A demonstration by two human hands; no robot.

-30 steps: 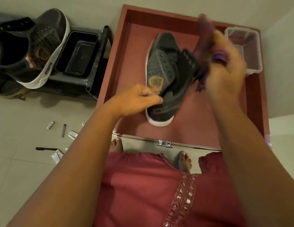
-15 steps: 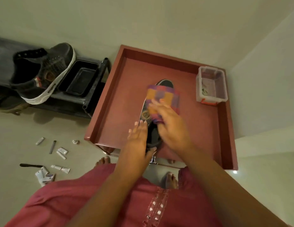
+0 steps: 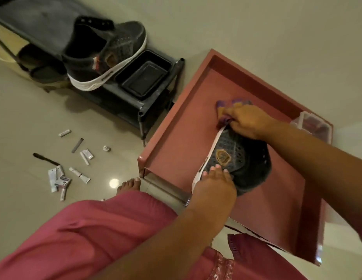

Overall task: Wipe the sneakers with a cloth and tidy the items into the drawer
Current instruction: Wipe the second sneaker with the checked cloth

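Left hand [image 3: 214, 183] is laid over the heel end of the dark sneaker [image 3: 234, 156], fingers fairly straight and pressing down on its side to hold it put. Right hand [image 3: 247, 123] is up at the toe end, fingers curled round a bunched purple and orange cloth [image 3: 226, 107], which is pushed against the tip of the sneaker's white sole. The sneaker sits tilted on its side inside the open reddish drawer [image 3: 172, 138], roughly in the middle of it, gold emblem facing up.

A clear plastic box [image 3: 311, 126] sits in the far right corner of the drawer, partly behind the right forearm.

Off to the left, the 2nd sneaker [image 3: 107, 57] is on top of a low black shoe rack [image 3: 143, 112], right beside a black tray [image 3: 143, 77]. More footwear is tucked on a lower shelf, too dark to make out.

On the tiled floor [image 3: 30, 122] near the rack there's a scatter of small white tubes and sachets [image 3: 59, 178], plus a black pen-like thing [image 3: 45, 159] and a grey stick [image 3: 77, 145]. Person's in a pink garment [image 3: 85, 235], bare foot [image 3: 128, 185] just by the drawer's front corner.
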